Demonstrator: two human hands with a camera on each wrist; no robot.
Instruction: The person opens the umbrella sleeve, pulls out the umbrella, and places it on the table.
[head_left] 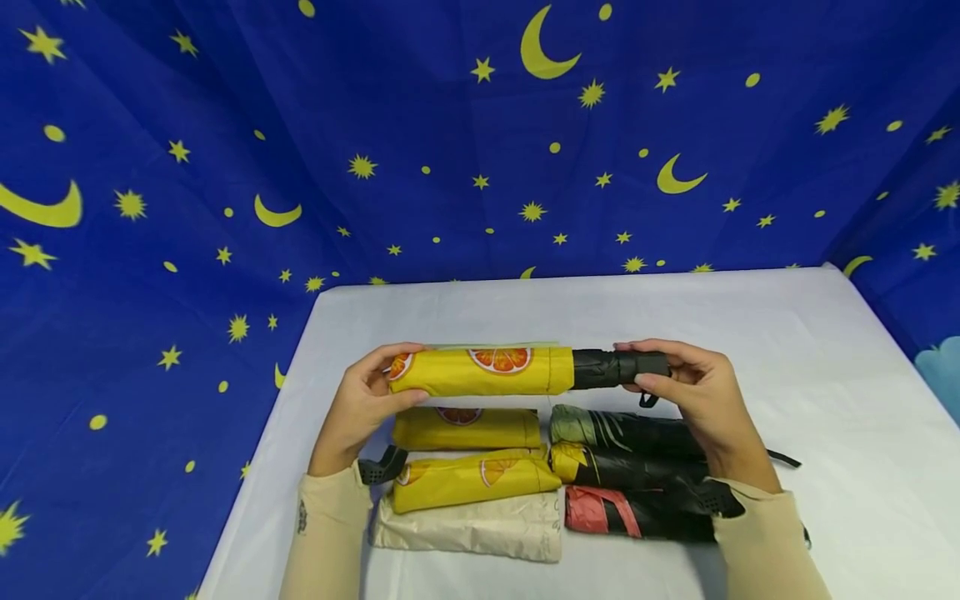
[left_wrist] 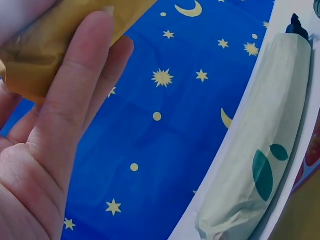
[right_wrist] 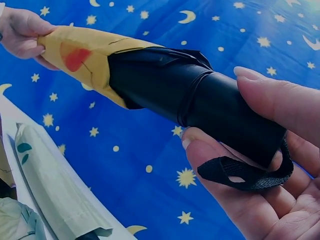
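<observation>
A folded black umbrella [head_left: 600, 368] [right_wrist: 155, 80] sits partly inside a yellow sleeve [head_left: 450, 372] [left_wrist: 35, 55] [right_wrist: 80, 57] printed with orange slices, held level above the table. My left hand [head_left: 360, 408] [left_wrist: 65, 100] pinches the sleeve's left end between thumb and fingers. At the other end my right hand [head_left: 705, 392] [right_wrist: 280, 165] grips the black handle, its wrist strap [right_wrist: 245, 175] hanging loose by the fingers. Below lie a yellow sleeve [head_left: 465, 432], another yellow sleeve [head_left: 480, 479] and a cream sleeve [head_left: 480, 529].
Right of the sleeves lie three folded umbrellas: green and black [head_left: 637, 433], yellow and black [head_left: 622, 467], red and black [head_left: 637, 512]. A pale sleeve with green leaves [left_wrist: 265, 120] [right_wrist: 55, 185] lies behind the held umbrella. Blue star-patterned cloth [head_left: 450, 108] surrounds the white table [head_left: 675, 308].
</observation>
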